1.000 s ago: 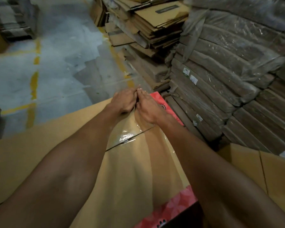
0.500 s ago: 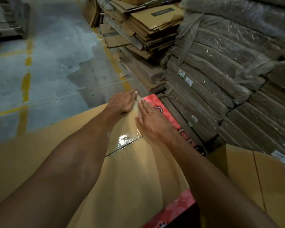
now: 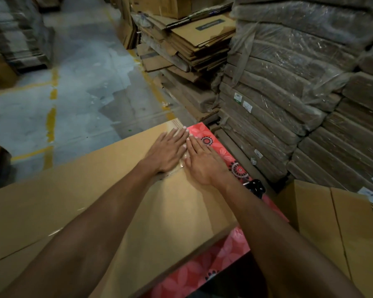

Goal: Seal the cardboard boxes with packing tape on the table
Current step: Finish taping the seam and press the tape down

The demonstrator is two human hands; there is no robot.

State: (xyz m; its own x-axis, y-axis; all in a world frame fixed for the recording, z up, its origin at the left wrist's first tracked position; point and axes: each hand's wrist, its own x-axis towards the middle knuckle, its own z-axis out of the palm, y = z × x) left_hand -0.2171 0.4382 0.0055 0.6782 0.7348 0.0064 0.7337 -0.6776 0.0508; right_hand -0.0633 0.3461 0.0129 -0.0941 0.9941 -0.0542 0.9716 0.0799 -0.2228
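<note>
Both of your grips lie open and flat, fingers straight, holding nothing. The left grip (image 3: 167, 151) and the right grip (image 3: 204, 163) press palm-down, side by side, on top of the cardboard box (image 3: 73, 201). The box sits directly under both palms and runs back toward you beneath your forearms. It rests on the red flowered counter (image 3: 205, 265), which also shows just past your right fingertips.

In the narrow gap between the grips a glossy strip of packing tape (image 3: 182, 166) lies over the seam. How far it runs under your palms is hidden.

The board looks light and stiff across its panels, but it will likely flex where the flaps meet, so spread your pressure rather than poking at the seam. The tape looks thin and slick on top and should wrinkle easily. Rub it down with flat fingers, working outward from the gap between your grips.

If you need to turn the box, take hold of an outer edge, beyond your fingertips or near your elbows, not the taped line. It probably slides readily on the smooth counter cover.

A small black object (image 3: 254, 186) lies just outside your right wrist, but it is too dark to identify. A second box (image 3: 332, 222) stands beyond your right forearm, and you cannot tell from here whether its seam is taped.
</note>
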